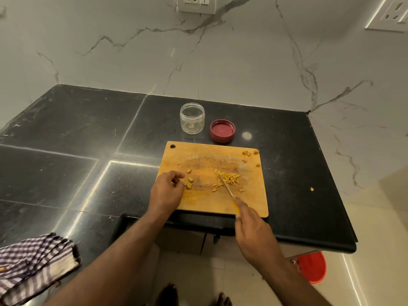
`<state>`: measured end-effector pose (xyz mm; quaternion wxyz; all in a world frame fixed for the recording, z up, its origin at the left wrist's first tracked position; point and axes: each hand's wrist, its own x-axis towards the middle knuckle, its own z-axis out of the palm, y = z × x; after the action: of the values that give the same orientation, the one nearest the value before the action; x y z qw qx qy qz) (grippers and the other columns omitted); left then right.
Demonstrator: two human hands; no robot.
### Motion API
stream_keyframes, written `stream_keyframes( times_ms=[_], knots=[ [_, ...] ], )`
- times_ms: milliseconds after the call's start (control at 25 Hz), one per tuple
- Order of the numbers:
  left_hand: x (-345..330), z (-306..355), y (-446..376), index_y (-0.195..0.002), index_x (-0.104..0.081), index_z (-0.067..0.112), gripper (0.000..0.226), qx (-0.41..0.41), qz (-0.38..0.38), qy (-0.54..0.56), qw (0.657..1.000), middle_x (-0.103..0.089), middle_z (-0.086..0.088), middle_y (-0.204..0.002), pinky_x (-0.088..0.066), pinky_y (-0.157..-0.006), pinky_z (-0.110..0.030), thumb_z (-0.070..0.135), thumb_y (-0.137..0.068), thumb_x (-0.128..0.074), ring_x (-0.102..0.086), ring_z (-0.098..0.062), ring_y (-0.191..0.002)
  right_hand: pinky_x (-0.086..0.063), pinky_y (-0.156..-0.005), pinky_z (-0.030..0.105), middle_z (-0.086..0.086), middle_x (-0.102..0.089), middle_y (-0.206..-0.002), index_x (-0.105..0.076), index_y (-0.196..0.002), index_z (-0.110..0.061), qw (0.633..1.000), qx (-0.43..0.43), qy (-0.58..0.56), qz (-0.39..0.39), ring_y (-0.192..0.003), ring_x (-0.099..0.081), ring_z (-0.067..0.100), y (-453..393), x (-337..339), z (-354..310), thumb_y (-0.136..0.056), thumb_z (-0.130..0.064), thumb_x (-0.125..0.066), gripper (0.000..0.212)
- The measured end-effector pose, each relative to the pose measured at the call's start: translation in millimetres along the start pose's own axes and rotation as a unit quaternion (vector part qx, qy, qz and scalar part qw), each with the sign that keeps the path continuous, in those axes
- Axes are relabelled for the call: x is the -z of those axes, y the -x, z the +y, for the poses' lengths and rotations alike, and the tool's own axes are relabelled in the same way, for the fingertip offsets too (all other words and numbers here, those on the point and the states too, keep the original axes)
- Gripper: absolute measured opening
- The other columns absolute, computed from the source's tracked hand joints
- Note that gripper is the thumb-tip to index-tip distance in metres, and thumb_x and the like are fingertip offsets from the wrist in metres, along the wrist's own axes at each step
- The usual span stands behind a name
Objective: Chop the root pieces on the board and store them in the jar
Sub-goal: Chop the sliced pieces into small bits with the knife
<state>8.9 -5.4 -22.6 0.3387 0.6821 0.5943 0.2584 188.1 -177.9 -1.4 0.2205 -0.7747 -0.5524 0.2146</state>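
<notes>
A wooden cutting board (205, 202) lies on the black counter. Thin yellow chopped root slivers (228, 178) are scattered at its middle right, and a few uncut chunks (189, 182) lie at its left. My right hand (251, 228) grips a knife (226, 186) by its yellow handle, blade tip among the slivers. My left hand (169, 191) rests on the board's left edge, fingers curled, pinching a small root piece beside the chunks. A clear jar (192, 118) stands open behind the board, with a scrap at its bottom. Its red lid (222, 130) lies upside down to the right.
More root bits (249, 153) sit at the board's far right corner, and one piece (311, 189) lies on the counter to the right. A checked cloth (33, 266) lies at the near left. A red tub (311, 267) stands on the floor below the counter's edge.
</notes>
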Motion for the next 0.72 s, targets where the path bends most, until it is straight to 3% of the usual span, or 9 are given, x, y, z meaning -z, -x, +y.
stream_keyframes(
  times_ms=[160, 360, 560, 720],
  knots=[
    [-4, -1, 2, -0.116, -0.068, 0.024, 0.022, -0.005, 0.007, -0.019, 1.000, -0.058, 0.011, -0.095, -0.040, -0.062, -0.024, 0.020, -0.095, -0.062, -0.055, -0.005, -0.081, -0.050, -0.082, 0.034, -0.013, -0.052, -0.127, -0.025, -0.149, -0.043, 0.997, 0.041, -0.003, -0.057, -0.097, -0.057, 0.012, 18, 2, 6, -0.103, -0.032, -0.036, 0.049],
    [-3, -2, 2, -0.117, -0.068, 0.023, 0.022, -0.001, 0.011, -0.019, 1.000, -0.060, 0.007, -0.102, -0.041, -0.069, -0.026, 0.019, -0.096, -0.061, -0.054, -0.007, -0.086, -0.051, -0.075, 0.027, -0.016, -0.053, -0.118, -0.029, -0.149, -0.040, 0.999, -0.015, -0.030, 0.009, -0.088, -0.057, 0.004, 12, 14, 17, -0.103, -0.030, -0.038, 0.048],
    [3, -1, 2, -0.125, -0.066, 0.021, 0.027, 0.020, 0.021, 0.006, 1.000, -0.062, 0.003, -0.112, -0.044, -0.077, -0.026, 0.019, -0.099, -0.060, -0.057, -0.011, -0.096, -0.050, -0.080, 0.022, -0.017, -0.051, -0.120, -0.028, -0.149, -0.040, 0.999, 0.011, -0.044, -0.010, -0.091, -0.054, 0.003, 12, 10, 5, -0.104, -0.030, -0.038, 0.048],
    [4, -4, -2, -0.125, -0.069, 0.021, 0.031, 0.009, -0.016, -0.050, 0.999, -0.062, 0.001, -0.118, -0.046, -0.082, -0.026, 0.026, -0.094, -0.068, -0.058, -0.012, -0.100, -0.049, -0.078, 0.022, -0.015, -0.051, -0.118, -0.027, -0.150, -0.040, 0.998, 0.019, -0.052, -0.011, -0.089, -0.053, 0.005, 6, 6, 0, -0.104, -0.030, -0.038, 0.049]
  ],
)
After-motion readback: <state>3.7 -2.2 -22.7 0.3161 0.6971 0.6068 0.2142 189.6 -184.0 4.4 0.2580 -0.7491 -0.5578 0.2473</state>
